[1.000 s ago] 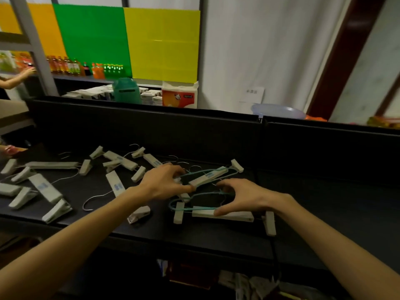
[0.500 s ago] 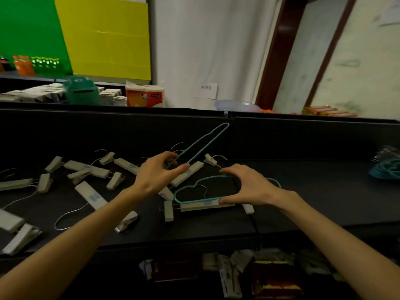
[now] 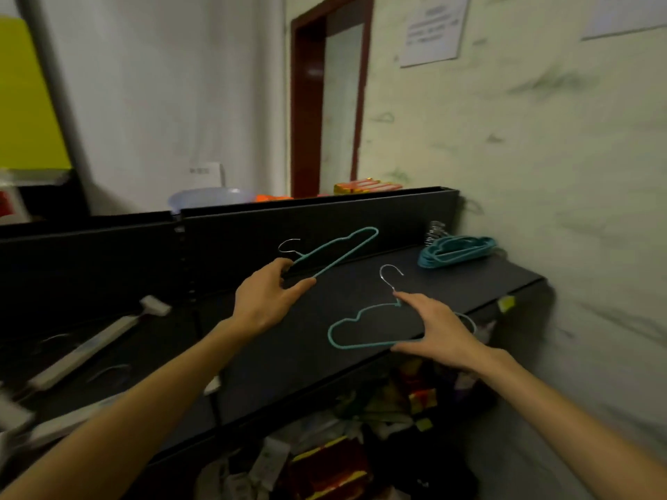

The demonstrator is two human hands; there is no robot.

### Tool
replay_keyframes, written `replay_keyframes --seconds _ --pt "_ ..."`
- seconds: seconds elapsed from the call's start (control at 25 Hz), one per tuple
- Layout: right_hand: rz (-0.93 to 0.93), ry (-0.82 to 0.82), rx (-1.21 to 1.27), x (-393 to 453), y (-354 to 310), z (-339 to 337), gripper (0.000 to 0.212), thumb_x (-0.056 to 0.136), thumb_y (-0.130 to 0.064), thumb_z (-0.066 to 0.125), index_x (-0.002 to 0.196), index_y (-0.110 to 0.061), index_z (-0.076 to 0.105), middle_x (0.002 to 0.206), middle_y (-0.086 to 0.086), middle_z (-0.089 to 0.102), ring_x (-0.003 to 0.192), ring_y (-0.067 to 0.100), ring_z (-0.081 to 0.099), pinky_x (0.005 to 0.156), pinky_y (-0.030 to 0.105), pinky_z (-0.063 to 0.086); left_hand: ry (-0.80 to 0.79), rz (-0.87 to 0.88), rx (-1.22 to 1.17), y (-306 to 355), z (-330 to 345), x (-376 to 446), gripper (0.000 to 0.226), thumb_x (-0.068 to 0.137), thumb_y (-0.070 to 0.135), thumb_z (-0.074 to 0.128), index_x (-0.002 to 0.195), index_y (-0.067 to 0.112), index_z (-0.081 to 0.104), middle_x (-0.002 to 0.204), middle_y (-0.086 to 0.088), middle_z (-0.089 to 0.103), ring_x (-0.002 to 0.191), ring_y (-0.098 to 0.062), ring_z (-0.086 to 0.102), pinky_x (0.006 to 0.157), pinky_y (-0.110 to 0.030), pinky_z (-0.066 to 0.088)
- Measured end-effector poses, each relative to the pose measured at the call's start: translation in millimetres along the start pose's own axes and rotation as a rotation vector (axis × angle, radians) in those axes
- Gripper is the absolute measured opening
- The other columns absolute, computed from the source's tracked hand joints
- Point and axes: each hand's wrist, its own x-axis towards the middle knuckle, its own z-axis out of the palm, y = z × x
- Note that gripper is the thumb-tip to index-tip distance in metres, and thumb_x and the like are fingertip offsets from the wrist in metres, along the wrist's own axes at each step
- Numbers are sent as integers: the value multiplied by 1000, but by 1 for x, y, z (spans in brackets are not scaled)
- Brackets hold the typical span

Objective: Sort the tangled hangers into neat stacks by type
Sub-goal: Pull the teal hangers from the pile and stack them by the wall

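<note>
From the head view, the sorting looks partly done: a neat stack of teal hangers (image 3: pixel 457 251) lies at the far right of the desk (image 3: pixel 281 359), while white clip hangers (image 3: pixel 90 350) lie unsorted at the left. The left hand (image 3: pixel 269 299) pinches one teal hanger (image 3: pixel 337 252), raised; the right hand (image 3: pixel 438 328) grips another teal hanger (image 3: pixel 355 328), low over the desk. No containers hold hangers.

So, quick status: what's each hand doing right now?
Left hand holds one teal hanger, raised. Right hand grips a second teal hanger. Teal stack waits far right. Path between looks clear.
</note>
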Motion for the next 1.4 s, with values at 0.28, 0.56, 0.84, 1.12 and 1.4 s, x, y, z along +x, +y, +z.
replay_keyframes --seconds 0.28,0.56,0.84,1.12,1.4 --pt "245 247 -29 -44 212 -68 100 64 -54 85 149 -34 36 147 -4 47 136 21 44 112 45 38 -44 130 48 144 156 83 75 88 72 51 144 23 44 132 0 61 108 -16 63 83 -38 57" --pt "200 275 -131 4 336 -133 98 66 -54 78 150 -29 35 144 -1 48 129 22 44 111 42 36 -106 188 135 237 264 165 67 86 73 55 132 25 52 122 1 65 103 -20 65 76 -36 55" --pt "92 217 -186 85 420 -154 104 60 -73 71 150 -30 38 135 -5 51 122 18 49 103 37 41 -161 264 201 271 352 248 65 85 74 55 127 24 56 120 2 66 101 -19 65 77 -36 55" --pt "-112 -12 -255 148 447 -155 105 67 -71 72 154 -30 29 140 -7 44 127 12 40 109 34 38 -148 243 273 247 384 280 68 73 82 58 120 32 60 109 10 65 97 -13 58 75 -33 52" --pt "-275 -68 -210 215 445 -156 107 66 -72 73 153 -25 32 136 -4 48 122 14 44 106 35 41 -275 -34 103 231 370 280 69 84 81 42 126 29 59 107 12 64 90 -8 62 75 -32 55"
